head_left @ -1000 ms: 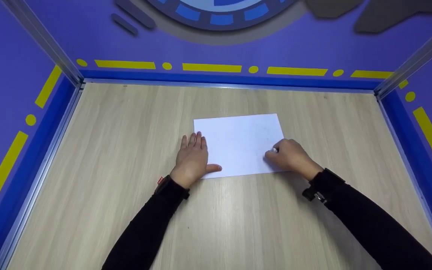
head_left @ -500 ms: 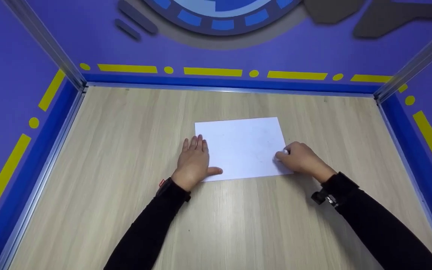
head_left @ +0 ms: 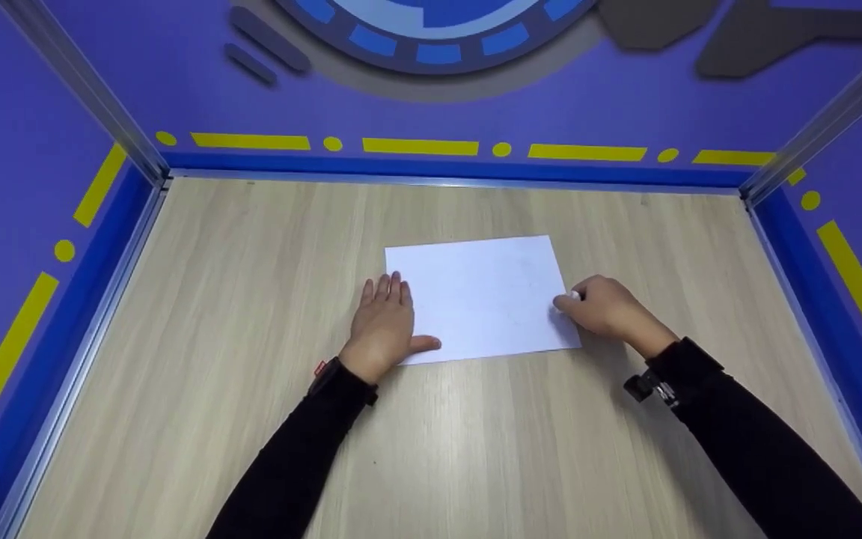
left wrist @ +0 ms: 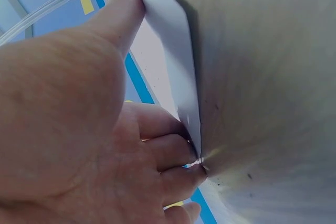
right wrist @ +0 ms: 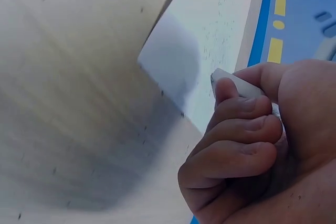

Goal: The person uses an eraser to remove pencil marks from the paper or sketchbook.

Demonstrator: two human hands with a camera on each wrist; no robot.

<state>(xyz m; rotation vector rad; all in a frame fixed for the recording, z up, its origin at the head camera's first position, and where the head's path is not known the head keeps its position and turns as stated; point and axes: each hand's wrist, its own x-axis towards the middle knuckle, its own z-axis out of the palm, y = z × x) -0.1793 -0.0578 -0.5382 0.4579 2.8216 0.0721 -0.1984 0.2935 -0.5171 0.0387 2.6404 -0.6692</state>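
Note:
A white sheet of paper (head_left: 480,299) lies flat on the table, with faint grey marks on its right half. My left hand (head_left: 384,329) rests over the sheet's left edge, fingers straight and thumb spread onto the paper. At the right edge, my right hand (head_left: 604,308) grips a small white eraser (right wrist: 236,83) between thumb and curled fingers. Most of the eraser is hidden inside that hand; one end sticks out over the paper. Dark crumbs (right wrist: 214,30) dot the sheet in the right wrist view.
The wood-grain table (head_left: 431,449) is bounded by a metal rail (head_left: 453,183) at the back and by blue-purple panels (head_left: 468,112) on the back and both sides. More dark crumbs lie on the tabletop beside the paper in the right wrist view.
My right hand has moved rightward with the eraser, from over the paper to its right edge. My left hand stays on the left edge. The head view has shifted slightly.

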